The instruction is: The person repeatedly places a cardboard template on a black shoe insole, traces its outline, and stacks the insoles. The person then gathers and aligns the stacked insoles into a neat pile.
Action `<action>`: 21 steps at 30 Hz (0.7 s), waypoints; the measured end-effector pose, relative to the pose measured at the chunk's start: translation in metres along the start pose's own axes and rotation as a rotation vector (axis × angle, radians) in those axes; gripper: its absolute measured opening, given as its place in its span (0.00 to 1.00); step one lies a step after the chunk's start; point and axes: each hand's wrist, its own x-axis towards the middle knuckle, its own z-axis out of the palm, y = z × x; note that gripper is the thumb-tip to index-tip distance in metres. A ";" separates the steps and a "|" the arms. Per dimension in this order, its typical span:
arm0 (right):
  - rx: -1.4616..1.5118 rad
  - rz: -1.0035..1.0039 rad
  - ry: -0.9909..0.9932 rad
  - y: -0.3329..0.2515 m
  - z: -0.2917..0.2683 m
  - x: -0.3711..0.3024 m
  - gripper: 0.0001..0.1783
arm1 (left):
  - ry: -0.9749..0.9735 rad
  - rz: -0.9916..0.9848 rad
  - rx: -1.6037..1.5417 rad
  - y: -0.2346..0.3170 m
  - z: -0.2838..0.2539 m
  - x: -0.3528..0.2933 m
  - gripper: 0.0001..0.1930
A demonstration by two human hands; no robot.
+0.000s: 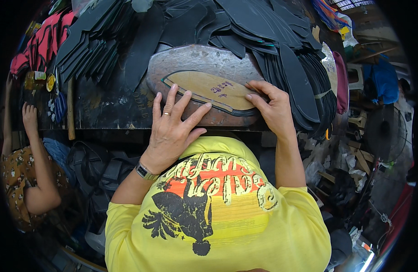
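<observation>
A brown sole-shaped template (202, 87) with handwriting on it lies on a black sole-shaped sheet (245, 112), whose dark edge shows along the near side and at the left tip. Both rest on a worn, rounded slab (197, 56) at the table's front edge. My left hand (172, 119) is spread open, its fingertips pressing along the template's near edge. At the template's right end, my right hand (275, 106) is closed, with thumb and forefinger gripping its edge. The underside of that grip is hidden.
Stacks of black cut sheets (95, 45) fan out left of the slab, with a tied bundle (315, 97) at right. A wooden stick (71, 109), jars (34, 80) and red-black pieces (43, 43) lie further left. Another person's hand (30, 117) rests near the table's left edge.
</observation>
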 end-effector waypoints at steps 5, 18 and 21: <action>-0.011 -0.006 -0.007 -0.002 -0.001 -0.001 0.16 | -0.009 0.014 0.007 -0.001 -0.001 -0.001 0.35; 0.026 0.007 0.078 -0.003 0.006 0.011 0.15 | 0.004 -0.083 -0.022 0.009 -0.004 0.015 0.39; 0.025 0.016 0.079 -0.005 0.009 0.017 0.16 | -0.007 -0.098 -0.013 0.008 -0.007 0.018 0.42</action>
